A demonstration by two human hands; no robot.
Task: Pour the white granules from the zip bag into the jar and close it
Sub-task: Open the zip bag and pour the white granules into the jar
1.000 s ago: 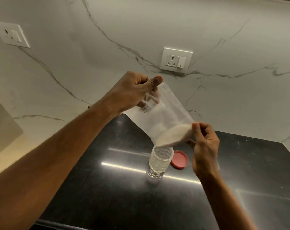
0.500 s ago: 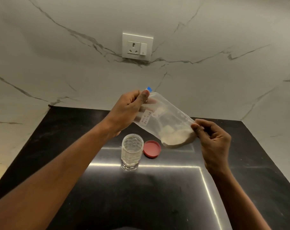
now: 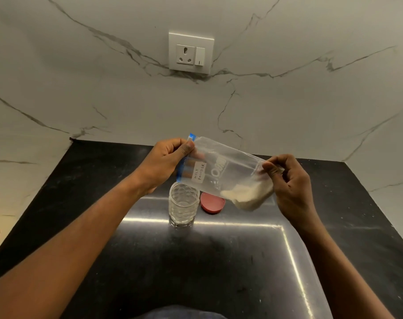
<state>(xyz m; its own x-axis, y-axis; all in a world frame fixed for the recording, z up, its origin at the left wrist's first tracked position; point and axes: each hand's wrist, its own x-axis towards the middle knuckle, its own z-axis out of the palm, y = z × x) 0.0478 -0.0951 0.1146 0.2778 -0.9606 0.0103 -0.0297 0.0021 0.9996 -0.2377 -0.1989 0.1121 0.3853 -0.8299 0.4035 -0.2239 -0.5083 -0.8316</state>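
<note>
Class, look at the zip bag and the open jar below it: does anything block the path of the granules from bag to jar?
Nothing visible does. The jar stands open, its red lid lying beside it on the counter. The zip bag, held by both hands, hangs above.

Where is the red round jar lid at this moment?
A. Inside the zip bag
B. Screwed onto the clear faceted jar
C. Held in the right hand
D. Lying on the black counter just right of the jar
D: the red round lid lies flat on the black counter beside the open clear faceted jar, with neither hand touching it.

Head camera looks forward and down, close over the countertop [image 3: 219, 261].
</note>
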